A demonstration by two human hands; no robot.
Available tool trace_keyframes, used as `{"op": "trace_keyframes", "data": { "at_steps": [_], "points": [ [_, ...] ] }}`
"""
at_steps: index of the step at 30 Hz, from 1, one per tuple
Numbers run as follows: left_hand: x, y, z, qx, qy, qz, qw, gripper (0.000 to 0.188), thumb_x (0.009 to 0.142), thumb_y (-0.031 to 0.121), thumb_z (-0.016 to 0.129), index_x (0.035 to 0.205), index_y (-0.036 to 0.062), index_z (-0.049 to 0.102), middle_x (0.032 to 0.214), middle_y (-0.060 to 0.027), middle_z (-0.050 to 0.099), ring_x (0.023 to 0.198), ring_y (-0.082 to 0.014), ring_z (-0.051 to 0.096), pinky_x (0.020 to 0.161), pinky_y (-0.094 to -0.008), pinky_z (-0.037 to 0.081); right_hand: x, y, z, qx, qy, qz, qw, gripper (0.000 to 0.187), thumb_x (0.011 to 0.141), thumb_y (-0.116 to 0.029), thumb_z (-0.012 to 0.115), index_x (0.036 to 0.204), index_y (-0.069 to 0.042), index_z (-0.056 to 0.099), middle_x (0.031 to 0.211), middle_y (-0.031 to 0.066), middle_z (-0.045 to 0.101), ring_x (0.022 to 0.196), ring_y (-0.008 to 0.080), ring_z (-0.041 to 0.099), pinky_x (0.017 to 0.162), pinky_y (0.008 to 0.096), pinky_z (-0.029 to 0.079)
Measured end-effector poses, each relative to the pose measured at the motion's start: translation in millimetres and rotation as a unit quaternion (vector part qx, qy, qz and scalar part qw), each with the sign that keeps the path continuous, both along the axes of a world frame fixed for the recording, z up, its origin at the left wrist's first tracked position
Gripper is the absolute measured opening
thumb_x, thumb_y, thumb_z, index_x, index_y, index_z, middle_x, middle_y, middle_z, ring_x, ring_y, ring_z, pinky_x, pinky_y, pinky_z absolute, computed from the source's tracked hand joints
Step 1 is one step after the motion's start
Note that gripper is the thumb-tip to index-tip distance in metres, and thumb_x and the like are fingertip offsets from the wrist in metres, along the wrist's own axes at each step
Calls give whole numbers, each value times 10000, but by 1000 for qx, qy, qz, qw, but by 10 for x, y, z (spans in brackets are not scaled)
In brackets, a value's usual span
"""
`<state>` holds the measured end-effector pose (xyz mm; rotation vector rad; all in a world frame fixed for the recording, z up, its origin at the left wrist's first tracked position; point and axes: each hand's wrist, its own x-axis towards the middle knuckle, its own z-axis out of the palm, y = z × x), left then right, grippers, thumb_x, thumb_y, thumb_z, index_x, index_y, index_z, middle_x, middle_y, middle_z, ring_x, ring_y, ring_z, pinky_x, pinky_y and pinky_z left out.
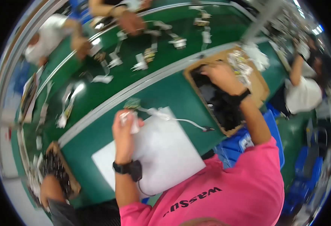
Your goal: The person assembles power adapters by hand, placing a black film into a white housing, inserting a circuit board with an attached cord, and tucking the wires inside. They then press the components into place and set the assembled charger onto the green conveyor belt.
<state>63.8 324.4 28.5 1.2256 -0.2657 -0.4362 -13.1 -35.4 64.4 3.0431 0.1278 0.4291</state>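
My left hand (pixel 123 128) is closed around a small white plastic piece (pixel 134 126), above the edge of a white sheet (pixel 165 150). Just beyond its fingers is a small green circuit board (pixel 132 103). A white cable (pixel 188 121) runs right from near the board to a dark plug (pixel 208 129); whether it joins the white piece is hidden. My right hand (pixel 223 77) reaches over a cardboard box (pixel 193 81) of black parts (pixel 225 109). Its fingers are bent together at the box's far left corner, and blur hides what they hold, if anything.
Clear plastic bags (pixel 240 67) lie in the box's right part, with white gloves (pixel 256 56) beyond. Past a metal rail (pixel 135 86), a green belt (pixel 97 90) carries several white cabled assemblies. Co-workers' hands (pixel 131 22) work there. A blue bin (pixel 272 132) stands at my right; another parts box (pixel 61 169), left.
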Motion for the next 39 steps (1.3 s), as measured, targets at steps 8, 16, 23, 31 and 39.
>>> {"op": "trace_keyframes", "data": {
  "at_steps": [8, 16, 23, 31, 39],
  "points": [
    [5, 74, -66, 16, 28, -35, 999, 162, 954, 191, 564, 1008, 41, 536, 754, -50, 636, 717, -108, 625, 652, -229, 465, 1, 167, 278, -7, -65, -98, 993, 200, 865, -97, 562, 1027, 14, 599, 963, 173, 631, 913, 365, 590, 748, 435, 477],
    [41, 96, -45, 24, 11, -62, 998, 166, 962, 217, 545, 1014, 60, 528, 774, -60, 650, 736, -102, 609, 679, -239, 459, 59, 168, 63, 92, 49, -29, 994, 291, 869, -128, 593, 1123, 14, 599, 1175, 206, 587, 1084, 402, 535, 910, 421, 435],
    [43, 146, -118, 30, 6, -69, 997, 187, 953, 231, 566, 1012, 56, 537, 778, -43, 663, 738, -73, 589, 663, -223, 442, 94, 257, 58, 57, 57, -1, 997, 285, 829, -77, 622, 1102, 5, 602, 1137, 181, 603, 1056, 396, 538, 885, 434, 442],
    [60, 194, -155, 41, 9, -66, 997, 186, 946, 218, 575, 1014, 49, 541, 773, -31, 664, 731, -63, 582, 653, -216, 437, 120, 328, 5, 113, 52, -17, 992, 221, 839, -55, 601, 1055, -6, 616, 1109, 188, 616, 988, 392, 576, 823, 438, 467],
    [71, 303, -191, 35, 6, -64, 997, 174, 944, 208, 578, 1009, 50, 545, 771, -27, 660, 725, -59, 581, 643, -216, 432, 90, 304, -24, 64, 56, -56, 995, 242, 870, -26, 550, 1108, -2, 585, 1063, 190, 624, 953, 389, 594, 773, 398, 494]
  ]
}}
